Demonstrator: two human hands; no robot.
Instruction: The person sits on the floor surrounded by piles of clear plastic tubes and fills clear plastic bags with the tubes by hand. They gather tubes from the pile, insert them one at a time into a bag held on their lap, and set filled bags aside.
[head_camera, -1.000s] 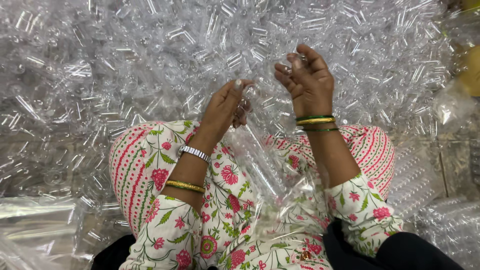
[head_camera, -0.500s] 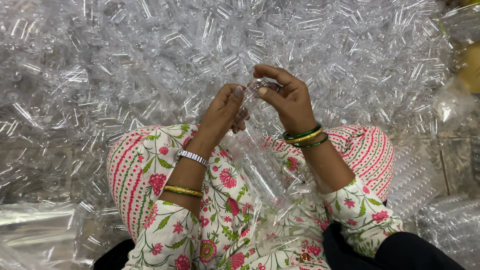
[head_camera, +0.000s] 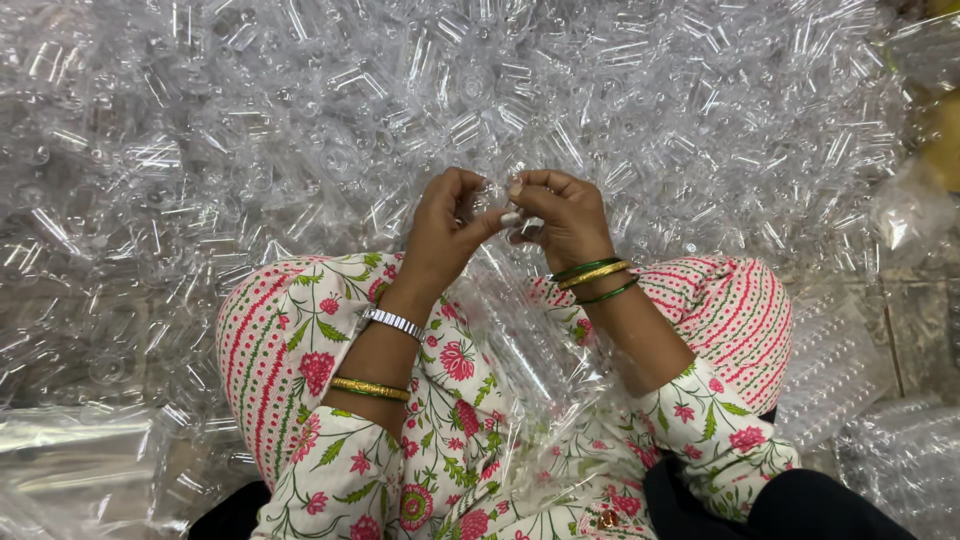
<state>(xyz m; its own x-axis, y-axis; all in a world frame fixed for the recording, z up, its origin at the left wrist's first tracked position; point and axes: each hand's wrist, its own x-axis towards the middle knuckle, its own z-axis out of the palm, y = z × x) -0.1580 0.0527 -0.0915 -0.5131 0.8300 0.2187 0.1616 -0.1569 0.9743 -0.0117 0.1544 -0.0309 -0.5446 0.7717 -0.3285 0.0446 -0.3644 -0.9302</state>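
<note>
At centre frame, the left hand and right hand meet, fingers pinched closed on a small clear plastic piece between them. A heap of clear plastic tubes fills the upper frame; a transparent plastic bag lies across the lap below.

Clear, glassy plastic pieces everywhere beyond the left hand and right hand, colourless with white glints. Small clear piece between both hands, transparent. White floral clothing below the hands, with pink-red flowers and green leaves; pink-and-white stripes at the knees. Silver watch band and gold bangle on the left wrist. Green and gold bangles on the right wrist. Clear shiny plastic bag under the hands.
</note>
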